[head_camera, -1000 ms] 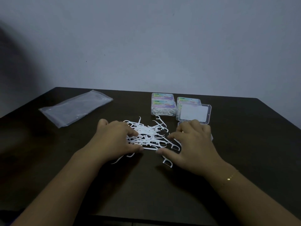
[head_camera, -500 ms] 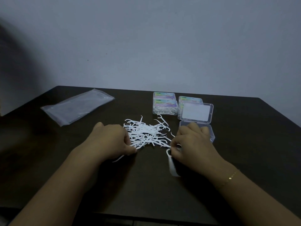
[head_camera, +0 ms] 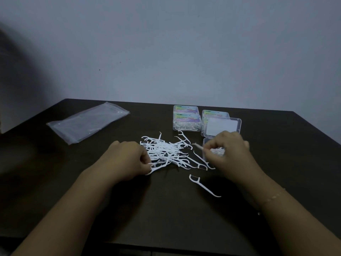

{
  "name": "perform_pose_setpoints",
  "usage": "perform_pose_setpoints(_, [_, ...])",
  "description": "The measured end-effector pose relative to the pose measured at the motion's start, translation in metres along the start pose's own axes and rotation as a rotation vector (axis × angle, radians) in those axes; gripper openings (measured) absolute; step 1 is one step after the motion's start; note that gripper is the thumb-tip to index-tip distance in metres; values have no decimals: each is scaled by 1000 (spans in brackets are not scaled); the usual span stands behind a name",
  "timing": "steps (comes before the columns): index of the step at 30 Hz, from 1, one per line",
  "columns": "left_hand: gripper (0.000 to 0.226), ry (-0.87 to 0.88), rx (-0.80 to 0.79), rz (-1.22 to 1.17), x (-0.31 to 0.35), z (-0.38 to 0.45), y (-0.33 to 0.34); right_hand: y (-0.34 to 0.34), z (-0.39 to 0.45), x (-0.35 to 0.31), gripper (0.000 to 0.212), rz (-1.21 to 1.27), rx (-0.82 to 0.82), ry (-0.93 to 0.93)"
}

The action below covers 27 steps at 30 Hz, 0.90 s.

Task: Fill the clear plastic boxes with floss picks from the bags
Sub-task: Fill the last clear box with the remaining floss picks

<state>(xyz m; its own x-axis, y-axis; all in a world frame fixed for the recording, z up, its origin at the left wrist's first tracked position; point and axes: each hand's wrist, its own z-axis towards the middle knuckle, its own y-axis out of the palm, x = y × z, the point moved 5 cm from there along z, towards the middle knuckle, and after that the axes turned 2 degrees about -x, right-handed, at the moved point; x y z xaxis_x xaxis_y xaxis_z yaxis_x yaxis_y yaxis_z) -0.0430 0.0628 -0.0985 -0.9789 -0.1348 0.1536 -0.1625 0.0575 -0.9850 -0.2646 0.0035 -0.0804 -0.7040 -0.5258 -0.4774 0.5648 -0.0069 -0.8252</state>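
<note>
Floss picks (head_camera: 166,152) heaped mid-table; left hand (head_camera: 127,159) pinches a few at the heap's edge. Right hand (head_camera: 228,150), curled round a bunch, apparently loads the open clear box (head_camera: 206,145).

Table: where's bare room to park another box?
Free: near edge of the table between the forearms, below the stray pick; far right of the open box; left front below the bag. Crowded: centre, with the pile, both hands and the stacked boxes.
</note>
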Motion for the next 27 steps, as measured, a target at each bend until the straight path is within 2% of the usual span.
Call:
perform_pose_setpoints(3, [6,-2,24,-49,0,-1,-3,-15,2,12,30,160,103,61])
perform_pose_setpoints(5, [5,-9,43,-85,1,-2,-6,-18,5,20,29,181,107,105])
perform_pose_setpoints(9, [6,-18,81,-144,-1,-3,-10,-12,12,39,28,121,24,186])
perform_pose_setpoints(12, [13,-29,136,-156,-2,-5,-15,-7,15,46,14,-32,-30,252])
perform_pose_setpoints(15, [17,-33,169,-150,0,-7,-21,-8,15,49,22,-51,-3,292])
perform_pose_setpoints(19, [10,-37,189,-149,-2,-7,-25,-6,14,60,21,72,73,391])
perform_pose_setpoints(22, [2,-45,182,-131,-4,-6,-29,-1,13,59,21,117,42,384])
perform_pose_setpoints(24, [12,-65,187,-121,-6,-6,-34,2,13,54,21,133,13,355])
perform_pose_setpoints(27, [14,-71,217,-139,-7,-3,-40,6,14,50,21,174,13,325])
